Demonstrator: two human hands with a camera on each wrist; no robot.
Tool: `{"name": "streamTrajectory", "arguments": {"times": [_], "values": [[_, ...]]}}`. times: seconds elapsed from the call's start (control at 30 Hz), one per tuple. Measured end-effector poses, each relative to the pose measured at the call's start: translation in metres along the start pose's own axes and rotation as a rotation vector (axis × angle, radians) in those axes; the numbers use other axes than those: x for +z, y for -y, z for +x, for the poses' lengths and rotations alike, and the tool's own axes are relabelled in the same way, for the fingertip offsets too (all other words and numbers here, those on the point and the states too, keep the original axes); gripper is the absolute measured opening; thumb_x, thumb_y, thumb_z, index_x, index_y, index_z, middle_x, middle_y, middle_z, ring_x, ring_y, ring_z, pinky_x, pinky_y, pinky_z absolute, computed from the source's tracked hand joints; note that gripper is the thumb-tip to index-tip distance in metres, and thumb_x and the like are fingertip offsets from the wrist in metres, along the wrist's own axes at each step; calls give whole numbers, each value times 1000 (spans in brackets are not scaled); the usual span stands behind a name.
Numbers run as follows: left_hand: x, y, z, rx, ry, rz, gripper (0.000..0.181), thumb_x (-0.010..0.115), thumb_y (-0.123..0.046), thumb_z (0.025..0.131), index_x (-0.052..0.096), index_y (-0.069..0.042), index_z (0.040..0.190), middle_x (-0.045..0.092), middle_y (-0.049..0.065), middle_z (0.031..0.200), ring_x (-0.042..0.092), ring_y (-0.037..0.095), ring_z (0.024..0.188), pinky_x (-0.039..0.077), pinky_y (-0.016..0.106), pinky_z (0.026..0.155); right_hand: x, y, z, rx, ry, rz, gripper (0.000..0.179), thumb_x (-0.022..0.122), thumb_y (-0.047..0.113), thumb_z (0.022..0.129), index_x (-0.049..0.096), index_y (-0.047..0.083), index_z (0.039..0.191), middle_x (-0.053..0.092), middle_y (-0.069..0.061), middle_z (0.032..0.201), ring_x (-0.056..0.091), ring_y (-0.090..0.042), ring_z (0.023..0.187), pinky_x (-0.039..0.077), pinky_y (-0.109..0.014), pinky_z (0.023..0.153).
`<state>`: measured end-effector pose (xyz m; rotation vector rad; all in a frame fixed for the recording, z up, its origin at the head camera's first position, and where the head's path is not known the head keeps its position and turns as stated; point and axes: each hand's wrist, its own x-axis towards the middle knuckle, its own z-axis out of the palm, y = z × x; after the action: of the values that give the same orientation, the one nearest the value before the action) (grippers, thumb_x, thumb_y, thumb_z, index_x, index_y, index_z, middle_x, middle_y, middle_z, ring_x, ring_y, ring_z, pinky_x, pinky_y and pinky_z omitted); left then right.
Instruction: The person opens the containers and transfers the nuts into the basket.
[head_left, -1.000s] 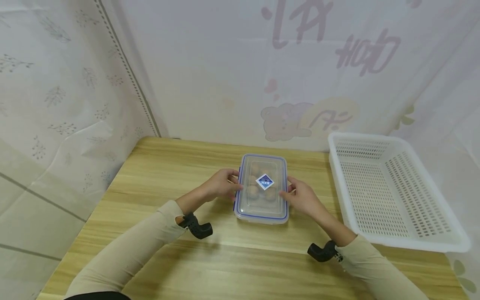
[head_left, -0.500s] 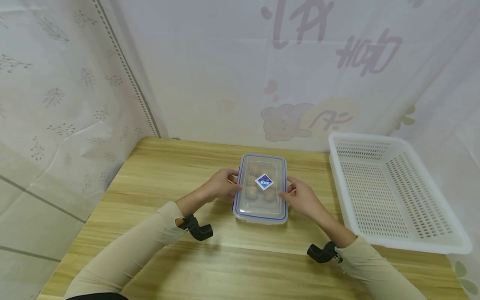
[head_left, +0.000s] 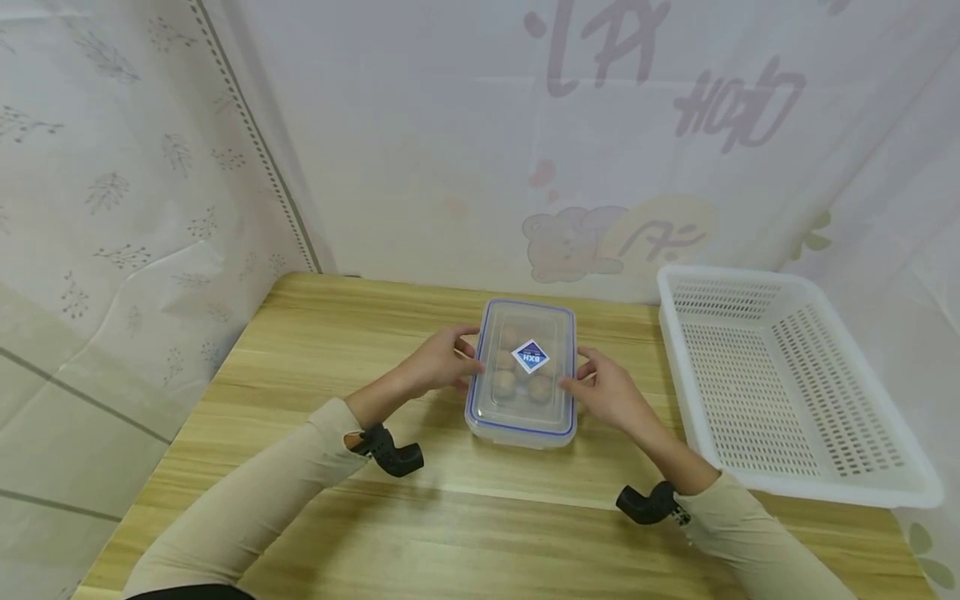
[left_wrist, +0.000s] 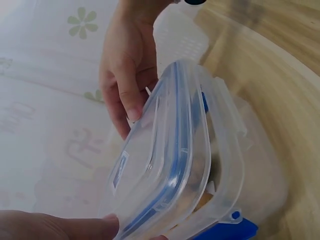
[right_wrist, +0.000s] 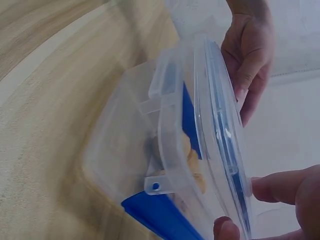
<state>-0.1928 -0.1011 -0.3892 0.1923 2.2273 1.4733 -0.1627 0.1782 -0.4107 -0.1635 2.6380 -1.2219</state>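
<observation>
A clear plastic food container (head_left: 517,439) stands on the table with several round tan items (right_wrist: 182,150) inside. Its clear lid (head_left: 525,321) has a blue seal and a diamond-shaped label (head_left: 530,357). My left hand (head_left: 438,360) pinches the lid's left edge, and my right hand (head_left: 606,389) its right edge. In the right wrist view a gap shows between the lid (right_wrist: 227,145) and the box rim (right_wrist: 170,115), so the lid sits raised and tilted above the box. Blue side clips (right_wrist: 160,215) hang unfastened.
To the right stands a white perforated plastic basket (head_left: 682,392) on the wooden table (head_left: 420,533). Patterned sheets (head_left: 420,167) hang behind the table and at its left. Black wrist-camera mounts (head_left: 397,454) stick out below both wrists.
The lid has risen slightly off the container and shifted a little toward the far side. My left hand has moved up with it; my right hand has barely moved.
</observation>
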Motion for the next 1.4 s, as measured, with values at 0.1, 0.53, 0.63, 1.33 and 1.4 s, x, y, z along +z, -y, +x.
{"name": "streamTrajectory", "arguments": {"times": [0.1,0.53,0.63,1.33,1.4], "values": [[-3,-3,-2,43,12,-12,73,67,4,95,30,-3,158,53,19,111,66,27,85,66,51,77,-5,2,-1,-10,-14,26,74,70,21,98,30,-4,155,61,-21,110,66,-26,78,60,-30,59],[-19,-24,-12,232,-43,38,48,46,4,106,41,-1,153,56,21,120,63,29,101,65,47,80,-27,15,-4,-101,-71,365,48,44,2,107,37,1,155,56,-17,107,56,-15,77,53,-22,56],[-22,-27,-12,264,-69,87,48,49,5,104,45,0,151,59,20,120,63,31,106,64,42,78,-29,17,-4,-136,-66,363,51,44,-5,102,38,-3,153,56,-20,110,54,-14,76,52,-21,55],[-36,-47,-12,379,-156,259,27,54,-6,106,67,7,125,64,22,111,68,32,92,66,34,75,-33,31,2,-187,-173,244,37,51,26,110,70,-4,117,66,-17,93,67,-26,80,65,-29,67],[-38,-49,-9,369,-119,192,27,53,-4,106,65,9,126,66,24,113,70,33,92,67,38,75,-32,33,5,-127,-139,333,39,50,26,110,66,-6,125,66,-18,97,67,-25,85,66,-31,73]]}}
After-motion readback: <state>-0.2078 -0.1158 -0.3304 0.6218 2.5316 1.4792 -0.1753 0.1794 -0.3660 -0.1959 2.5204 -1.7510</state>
